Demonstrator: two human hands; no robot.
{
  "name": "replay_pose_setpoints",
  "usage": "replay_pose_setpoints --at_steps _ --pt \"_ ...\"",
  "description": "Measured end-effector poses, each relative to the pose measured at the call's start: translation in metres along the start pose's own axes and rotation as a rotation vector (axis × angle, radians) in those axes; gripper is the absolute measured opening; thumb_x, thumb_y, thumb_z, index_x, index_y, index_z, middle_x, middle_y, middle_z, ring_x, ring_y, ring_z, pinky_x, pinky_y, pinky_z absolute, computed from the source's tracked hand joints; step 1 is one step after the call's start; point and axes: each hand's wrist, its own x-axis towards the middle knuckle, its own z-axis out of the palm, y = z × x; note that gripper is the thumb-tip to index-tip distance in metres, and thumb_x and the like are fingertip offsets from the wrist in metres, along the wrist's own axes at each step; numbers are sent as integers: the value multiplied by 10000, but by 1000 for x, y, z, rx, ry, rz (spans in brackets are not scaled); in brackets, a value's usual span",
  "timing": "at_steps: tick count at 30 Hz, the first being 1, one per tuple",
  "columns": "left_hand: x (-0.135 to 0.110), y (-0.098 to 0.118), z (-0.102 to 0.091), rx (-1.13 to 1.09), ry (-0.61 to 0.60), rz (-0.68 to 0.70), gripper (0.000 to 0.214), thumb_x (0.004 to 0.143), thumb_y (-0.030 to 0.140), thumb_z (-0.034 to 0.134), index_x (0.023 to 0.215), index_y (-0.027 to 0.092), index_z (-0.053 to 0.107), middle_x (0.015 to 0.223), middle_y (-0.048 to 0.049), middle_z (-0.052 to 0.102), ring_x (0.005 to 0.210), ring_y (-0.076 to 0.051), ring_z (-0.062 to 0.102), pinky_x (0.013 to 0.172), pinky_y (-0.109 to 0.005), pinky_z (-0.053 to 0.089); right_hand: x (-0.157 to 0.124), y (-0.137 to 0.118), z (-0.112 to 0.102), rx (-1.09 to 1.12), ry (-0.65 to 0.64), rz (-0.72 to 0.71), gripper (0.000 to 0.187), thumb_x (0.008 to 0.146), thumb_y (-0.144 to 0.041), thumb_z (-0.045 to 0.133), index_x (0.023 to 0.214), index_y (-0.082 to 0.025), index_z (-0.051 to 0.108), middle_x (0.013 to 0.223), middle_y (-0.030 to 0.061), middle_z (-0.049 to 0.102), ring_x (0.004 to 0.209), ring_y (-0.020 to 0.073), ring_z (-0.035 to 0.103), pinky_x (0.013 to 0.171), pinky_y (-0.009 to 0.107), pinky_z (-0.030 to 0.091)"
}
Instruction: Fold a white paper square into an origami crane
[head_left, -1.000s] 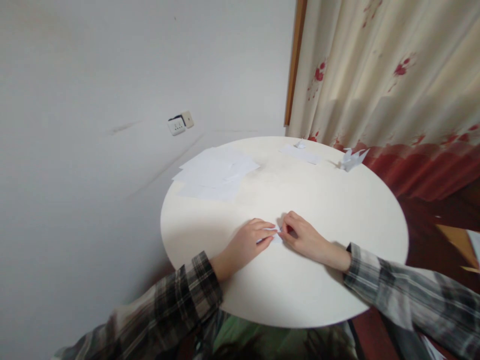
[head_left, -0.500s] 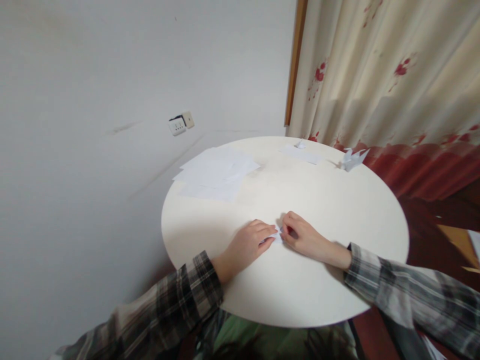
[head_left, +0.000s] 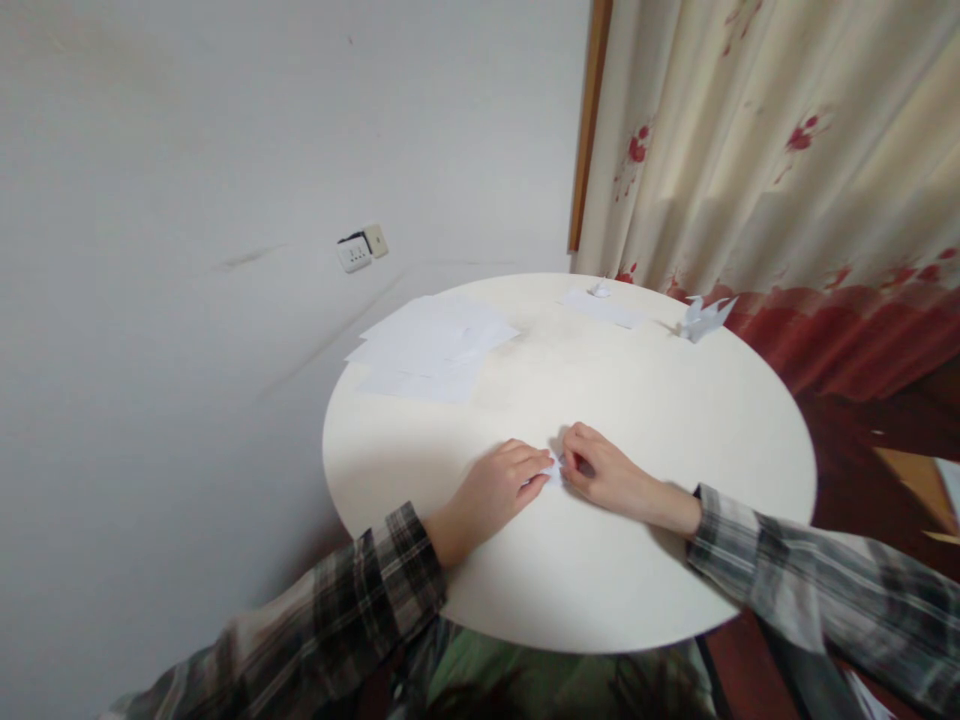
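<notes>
A small piece of folded white paper (head_left: 555, 470) lies on the round white table (head_left: 585, 590), mostly covered by my fingers. My left hand (head_left: 504, 487) is closed over its left part, thumb and fingertips pressing it. From the other side, my right hand (head_left: 600, 470) pinches its right edge between thumb and curled forefinger. The paper's full shape is hidden under both hands.
White sheets (head_left: 431, 335) lie spread at the table's far left. A folded paper crane (head_left: 703, 320) stands at the far right; a smaller folded paper figure (head_left: 599, 289) is beside a flat paper piece (head_left: 604, 308). Wall and curtain (head_left: 750, 150) border the table.
</notes>
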Motion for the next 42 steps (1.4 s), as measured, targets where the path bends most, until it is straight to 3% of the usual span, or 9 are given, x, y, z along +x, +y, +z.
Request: replay_pose_setpoints --at_steps 14,19,23,28,42 --pt "0 5 -5 315 -126 156 228 881 127 405 1047 128 562 997 -92 617 933 -204 562 793 -341 498 0 5 -3 45 -19 -23 185 759 -117 501 622 -188 401 726 15 469 719 142 446 649 273 389" --pt "-5 1 -4 323 -145 192 251 910 163 361 1072 116 546 1017 -118 608 950 -213 560 797 -356 499 -8 22 -15 269 -126 -4 92 860 -223 459 836 -174 534 782 18 549 688 120 506 616 251 430" --pt "-6 -2 -5 332 -161 210 255 902 154 364 1084 101 535 1056 -128 597 985 -220 550 825 -359 490 -15 18 -22 94 -166 -272 246 888 -183 401 1058 -193 578 1041 77 578 973 153 524 865 321 420" --pt "-2 0 -5 344 -201 196 339 814 105 448 1151 90 488 1120 -131 570 1039 -232 528 870 -369 471 -20 13 -19 -165 -170 -409 296 842 -176 460 1114 -170 575 1086 112 574 1022 200 520 884 384 432" --pt "-2 -20 -8 350 -219 212 371 795 119 451 1161 88 498 1167 -140 556 1076 -234 513 909 -364 451 -37 27 -21 -342 -78 -403 370 822 -119 422 1174 -142 536 1153 122 568 1082 208 521 920 394 455"
